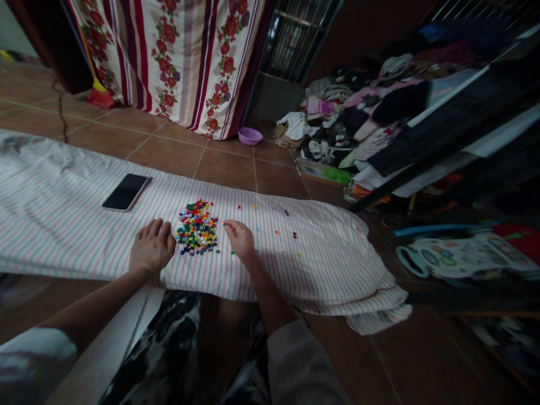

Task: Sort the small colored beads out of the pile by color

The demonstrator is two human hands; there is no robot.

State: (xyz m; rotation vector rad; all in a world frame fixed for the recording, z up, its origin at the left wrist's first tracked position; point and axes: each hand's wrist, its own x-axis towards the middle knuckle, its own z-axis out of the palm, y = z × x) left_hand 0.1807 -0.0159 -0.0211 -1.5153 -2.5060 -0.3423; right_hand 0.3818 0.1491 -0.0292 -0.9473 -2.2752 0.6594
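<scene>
A heap of tiny multicoloured cubes (198, 229) lies on a striped cloth (84, 236). Flat on the cloth at the heap's left side rests my left hand (152, 244), its fingers stretched out and its thumb side close to the cubes. Just right of the heap, my right hand (240, 238) is closed in a pinch, with what looks like a small dark cube (225, 225) at the fingertips. Farther right, single cubes lie spread out, among them a red one (239, 207), an orange one (277, 232) and a dark pair (294, 235).
A phone (126, 192) lies on the cloth, left of the heap. Beyond, a purple basin (250, 136) and a red broom (100, 98) stand on the tiled floor by a flowered curtain (177, 62). Piled clothes (363, 107) and a dark frame (464, 118) occupy the right.
</scene>
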